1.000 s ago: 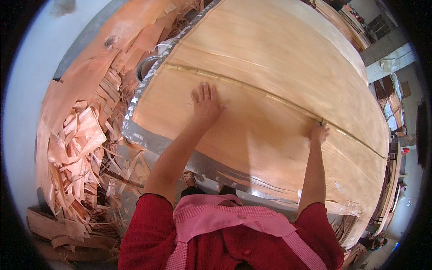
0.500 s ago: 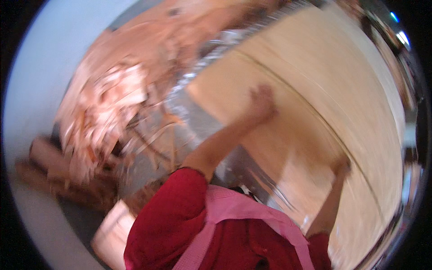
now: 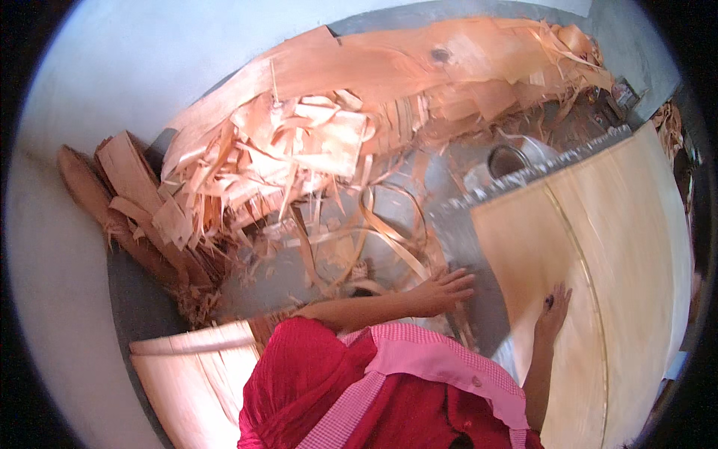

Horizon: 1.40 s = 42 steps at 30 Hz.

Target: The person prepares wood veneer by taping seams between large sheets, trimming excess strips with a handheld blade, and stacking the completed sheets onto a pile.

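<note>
1. From the head view, there they were, both hands in sight and well apart from each other!
2. We had the left hand (image 3: 440,292) with its fingers spread and nothing in its grasp, right by the grey margin of the surface (image 3: 479,258); whether it touched, we could not tell.
3. Over to the right hand (image 3: 552,314): it was over the tan sheet (image 3: 535,239), fingers pointing away from the body, with a small dark thing (image 3: 550,301) at them. Gripped or merely worn? We could not tell.
4. And the sheet itself, we saw it spread across the surface at the right, with a long thin strip (image 3: 586,269) running along it, just beside that right hand.
5. Beyond the surface's ragged whitish edge, we spotted a round container (image 3: 508,159), and farther left, curled strips (image 3: 389,238) on the grey floor (image 3: 262,280).
6. What a heap! We saw pale scraps (image 3: 329,142) piled below a broad orange-brown sheet (image 3: 374,71), with brown boards (image 3: 131,172) slanting near the wall (image 3: 149,97).
</note>
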Available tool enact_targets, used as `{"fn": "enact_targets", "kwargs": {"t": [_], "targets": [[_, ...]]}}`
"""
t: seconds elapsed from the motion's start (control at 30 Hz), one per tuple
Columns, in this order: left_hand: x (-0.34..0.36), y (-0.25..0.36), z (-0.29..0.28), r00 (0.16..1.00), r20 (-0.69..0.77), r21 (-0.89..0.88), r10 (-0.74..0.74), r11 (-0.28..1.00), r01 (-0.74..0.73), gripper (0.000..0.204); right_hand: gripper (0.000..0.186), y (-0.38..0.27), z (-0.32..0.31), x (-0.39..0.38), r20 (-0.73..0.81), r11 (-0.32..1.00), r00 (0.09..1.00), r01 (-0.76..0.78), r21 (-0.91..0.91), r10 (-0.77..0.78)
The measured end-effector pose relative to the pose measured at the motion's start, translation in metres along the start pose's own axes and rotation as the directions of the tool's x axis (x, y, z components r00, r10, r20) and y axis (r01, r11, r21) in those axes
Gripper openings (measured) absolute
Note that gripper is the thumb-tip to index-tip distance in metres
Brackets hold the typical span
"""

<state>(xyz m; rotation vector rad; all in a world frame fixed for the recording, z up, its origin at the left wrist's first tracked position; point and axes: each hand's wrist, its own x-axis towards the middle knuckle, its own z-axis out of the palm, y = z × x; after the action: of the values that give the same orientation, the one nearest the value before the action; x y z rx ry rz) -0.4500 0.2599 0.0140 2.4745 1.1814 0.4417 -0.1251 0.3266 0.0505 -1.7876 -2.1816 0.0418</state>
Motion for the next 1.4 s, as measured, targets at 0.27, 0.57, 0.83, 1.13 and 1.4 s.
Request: {"fn": "enact_targets", "kwargs": {"t": [0.27,0.57,0.83,1.13,1.4], "targets": [[-0.166,-0.190,-0.089,0.851,0.208,-0.042,-0.482,0.865,0.500,0.049,0.049,-0.098,0.106,0.083,-0.107,0.960,0.987,-0.140,-0.245,0.116],[-0.208,-0.360,-0.140,0.796,0.140,-0.082,-0.588,0.794,0.602,0.046,0.039,-0.094,0.114,0.080,-0.042,0.924,0.992,-0.123,-0.363,0.116],[-0.202,-0.480,-0.214,0.792,-0.001,-0.034,-0.611,0.791,0.611,0.050,0.030,-0.130,0.083,0.149,-0.071,0.657,0.685,-0.719,-0.225,0.725],[-0.088,-0.633,-0.282,0.930,-0.210,0.260,-0.303,0.899,0.352,0.043,0.032,-0.394,0.133,0.229,0.232,0.747,0.758,-0.647,0.149,0.610],[-0.033,-0.672,-0.297,0.975,-0.158,0.260,-0.158,0.946,0.195,0.037,0.024,-0.520,0.183,0.104,0.282,0.582,0.560,-0.813,0.008,0.779]]}}
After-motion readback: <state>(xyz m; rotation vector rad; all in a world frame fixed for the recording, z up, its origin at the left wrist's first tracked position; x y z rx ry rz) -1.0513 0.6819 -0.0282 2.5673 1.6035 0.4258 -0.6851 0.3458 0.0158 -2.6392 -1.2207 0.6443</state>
